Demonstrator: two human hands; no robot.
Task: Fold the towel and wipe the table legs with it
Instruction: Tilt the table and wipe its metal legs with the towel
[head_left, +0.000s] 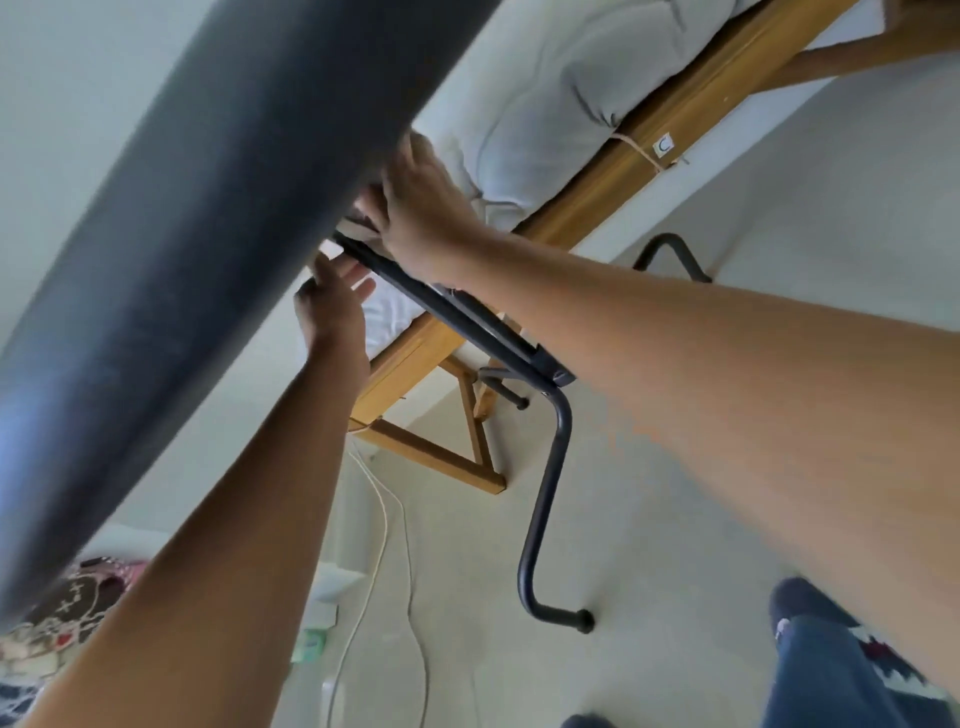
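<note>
The view is tilted, looking under a dark table top that crosses the frame's left. A dark metal table leg runs from under the top down to the floor in a bent tube. My right hand presses a pale towel against the upper end of the leg frame, just under the table top; only a small fold of the towel shows past my fingers. My left hand is below it with fingers spread, touching the table's edge beside the dark bar.
A wooden bed frame with a white mattress stands behind the table. A second dark leg shows at the right. White cables trail over the pale floor. My jeans-clad leg is at bottom right, patterned cloth at bottom left.
</note>
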